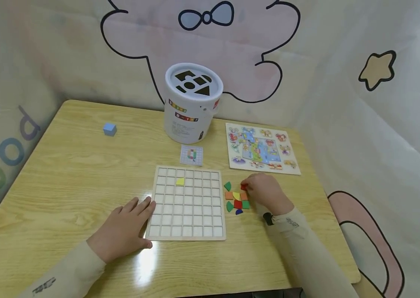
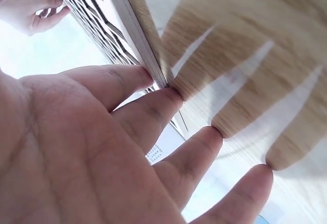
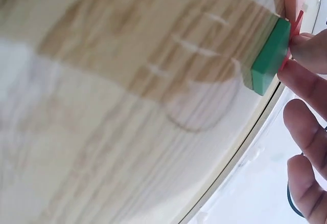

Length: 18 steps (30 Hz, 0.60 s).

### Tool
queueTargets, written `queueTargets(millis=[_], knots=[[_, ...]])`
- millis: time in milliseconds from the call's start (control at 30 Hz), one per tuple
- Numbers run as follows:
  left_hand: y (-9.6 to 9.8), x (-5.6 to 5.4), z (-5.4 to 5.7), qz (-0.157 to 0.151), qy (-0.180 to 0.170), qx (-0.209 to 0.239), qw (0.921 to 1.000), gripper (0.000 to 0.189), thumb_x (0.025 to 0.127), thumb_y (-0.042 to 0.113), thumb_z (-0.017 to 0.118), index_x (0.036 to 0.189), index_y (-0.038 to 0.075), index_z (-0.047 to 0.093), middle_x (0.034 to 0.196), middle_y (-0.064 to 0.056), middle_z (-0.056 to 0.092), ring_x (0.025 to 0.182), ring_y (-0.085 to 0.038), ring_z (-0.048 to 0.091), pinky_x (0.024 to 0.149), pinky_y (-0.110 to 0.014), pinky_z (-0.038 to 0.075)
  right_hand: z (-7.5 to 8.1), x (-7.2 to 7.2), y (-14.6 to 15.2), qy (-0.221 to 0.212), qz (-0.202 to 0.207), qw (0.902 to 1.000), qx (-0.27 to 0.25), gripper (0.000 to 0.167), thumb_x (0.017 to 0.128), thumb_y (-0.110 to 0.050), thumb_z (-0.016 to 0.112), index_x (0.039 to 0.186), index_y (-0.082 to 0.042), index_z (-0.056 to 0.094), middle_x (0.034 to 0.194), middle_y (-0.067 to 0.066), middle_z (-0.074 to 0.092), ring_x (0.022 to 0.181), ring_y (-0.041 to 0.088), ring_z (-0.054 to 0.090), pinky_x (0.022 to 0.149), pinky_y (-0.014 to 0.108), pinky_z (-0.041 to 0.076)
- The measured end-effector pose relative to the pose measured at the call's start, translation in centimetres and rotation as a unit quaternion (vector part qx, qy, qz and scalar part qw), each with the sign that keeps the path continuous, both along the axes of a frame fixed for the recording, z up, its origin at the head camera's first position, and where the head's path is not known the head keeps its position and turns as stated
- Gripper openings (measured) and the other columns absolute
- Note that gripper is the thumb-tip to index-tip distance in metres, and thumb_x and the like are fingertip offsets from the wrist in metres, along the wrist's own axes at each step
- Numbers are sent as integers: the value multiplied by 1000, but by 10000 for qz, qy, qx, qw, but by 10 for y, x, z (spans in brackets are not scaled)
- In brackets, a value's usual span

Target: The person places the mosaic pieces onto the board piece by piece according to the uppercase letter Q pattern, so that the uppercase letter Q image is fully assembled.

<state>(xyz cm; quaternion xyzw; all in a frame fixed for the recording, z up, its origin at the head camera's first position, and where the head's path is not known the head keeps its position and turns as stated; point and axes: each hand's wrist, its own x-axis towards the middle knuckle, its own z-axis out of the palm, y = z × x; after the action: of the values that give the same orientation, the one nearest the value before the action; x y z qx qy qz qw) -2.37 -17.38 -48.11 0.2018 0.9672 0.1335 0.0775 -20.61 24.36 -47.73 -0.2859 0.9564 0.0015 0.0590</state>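
Observation:
My left hand (image 1: 124,229) lies with fingers spread at the left edge of a white gridded board (image 1: 187,210); in the left wrist view its fingertips touch the tabletop beside that edge. One yellow tile (image 1: 180,181) sits in a cell near the board's top. To the right of the board, my right hand (image 1: 267,193) pinches a small red piece (image 3: 297,22) between thumb and finger, close to a green square tile (image 3: 271,55). Around it lie green quarter-round pieces (image 1: 230,206), orange tiles (image 1: 229,195), another red tile (image 1: 237,204) and a blue piece (image 1: 238,211).
A pattern card (image 1: 191,155) lies above the board. Behind it stands a white bucket (image 1: 185,122) with shaped holes in its lid. A picture puzzle (image 1: 263,149) is at the right, a blue cube (image 1: 109,129) at the far left. Cloth walls border the table (image 1: 64,178).

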Motion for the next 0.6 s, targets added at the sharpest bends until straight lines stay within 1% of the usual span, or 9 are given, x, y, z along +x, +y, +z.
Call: queueTargets(millis=[200, 300, 367, 433, 500, 600], knots=[[2, -2, 1, -19, -155, 32, 9999, 108, 79, 58, 89, 159, 0, 47, 163, -21, 46, 145, -53, 43, 104, -71, 45, 2, 2, 5, -247, -173, 9993, 240, 19, 95, -20, 80, 112, -16, 86, 101, 0, 79, 93, 21, 73, 81, 42, 61], [3, -1, 2, -41, -157, 21, 9999, 107, 79, 58, 89, 159, -1, 48, 162, -20, 47, 145, -53, 43, 104, -71, 45, 2, 3, 5, -383, -288, 9985, 268, 23, 94, -22, 81, 115, -14, 85, 103, 1, 79, 93, 21, 72, 82, 43, 61], [3, -1, 3, -42, -146, 6, 9999, 107, 79, 59, 89, 158, -1, 48, 162, -20, 47, 145, -53, 43, 103, -70, 46, 2, 3, 4, -396, -374, 9983, 210, 24, 93, -21, 81, 116, -13, 84, 102, 1, 78, 89, 19, 71, 81, 43, 61], [2, -1, 4, -19, -142, -13, 9999, 108, 79, 59, 89, 159, 0, 48, 162, -20, 46, 145, -52, 43, 104, -70, 45, 2, 2, 1, -311, -427, 9986, 91, 22, 92, -20, 80, 113, -14, 83, 98, -1, 77, 83, 16, 67, 76, 40, 60], [1, 0, 3, 3, -129, -29, 9999, 107, 79, 59, 89, 159, 0, 48, 162, -20, 46, 145, -52, 43, 104, -70, 46, 4, 1, -5, -188, -464, 9987, -119, 17, 91, -21, 80, 107, -17, 82, 93, -5, 75, 76, 13, 62, 67, 35, 56], [-2, 1, 3, 54, -127, -68, 9999, 108, 79, 59, 88, 159, 0, 47, 163, -20, 46, 145, -52, 43, 104, -69, 46, 11, 4, -22, 32, -337, 9983, -470, 11, 89, -23, 81, 99, -20, 78, 87, -7, 73, 63, 11, 54, 51, 31, 47]])
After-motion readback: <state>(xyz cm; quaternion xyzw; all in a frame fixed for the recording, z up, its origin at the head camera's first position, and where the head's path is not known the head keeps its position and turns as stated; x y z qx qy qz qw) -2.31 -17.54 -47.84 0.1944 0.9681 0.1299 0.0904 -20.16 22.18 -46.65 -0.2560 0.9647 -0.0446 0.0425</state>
